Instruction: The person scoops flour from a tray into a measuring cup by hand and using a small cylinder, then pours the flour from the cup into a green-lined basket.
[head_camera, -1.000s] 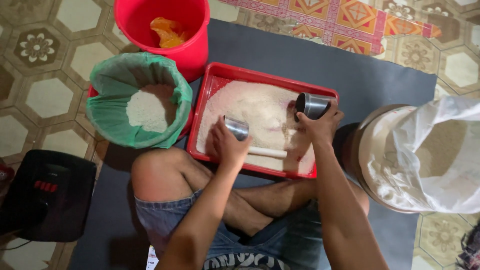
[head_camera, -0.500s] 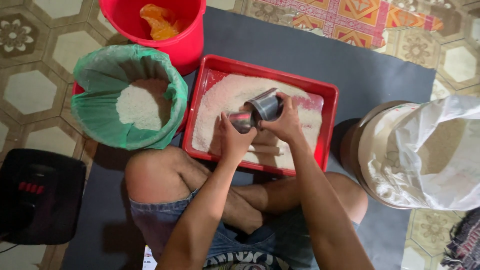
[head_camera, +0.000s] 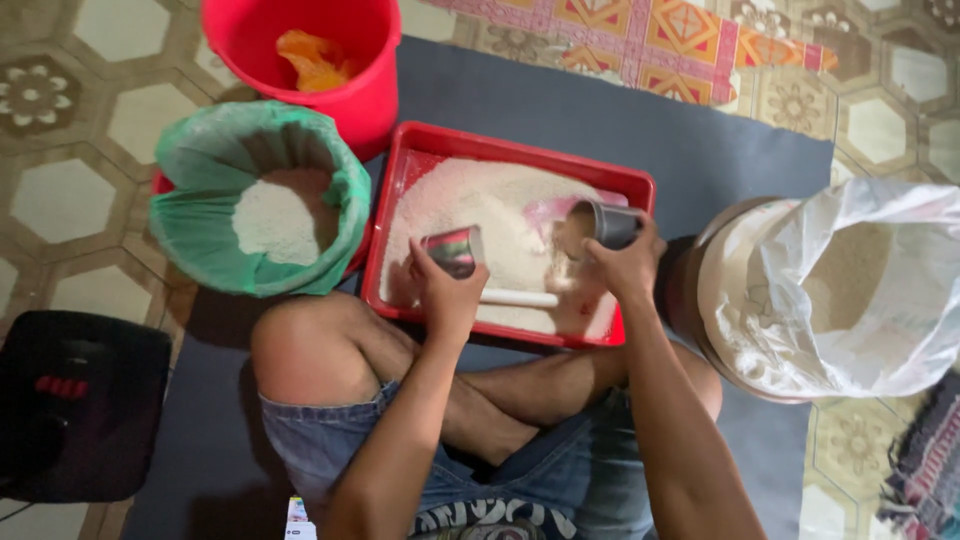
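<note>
Two small cups are in play over the red tray (head_camera: 640, 185), one in each hand. The left hand (head_camera: 447, 295) is closed around a cup with a coloured label (head_camera: 452, 250), held over the middle of the tray with its mouth tipped toward the near side. The right hand (head_camera: 625, 262) grips a grey metal cup (head_camera: 600, 225) at the right end of the tray, turned on its side with the mouth facing left, low over the grain and full of it. Holding both cups above the tray likely means that any spill lands back on the heap rather than on the floor.

White grain (head_camera: 480, 205) covers most of the tray, piled thicker at the far side and thin near the right corner, where the red bottom shows through. A white stick (head_camera: 518, 297) lies across the near part of the heap.

Within arm's reach to the left stands a tub lined with a green bag (head_camera: 200, 235), partly filled with white grain. A red bucket (head_camera: 330, 95) with something orange inside sits at the far left. To the right, a large open white sack (head_camera: 850, 300) holds browner grain. The person sits cross-legged on a dark mat (head_camera: 620, 110) laid over the patterned tile floor (head_camera: 60, 190), with the tray just beyond the knees.
</note>
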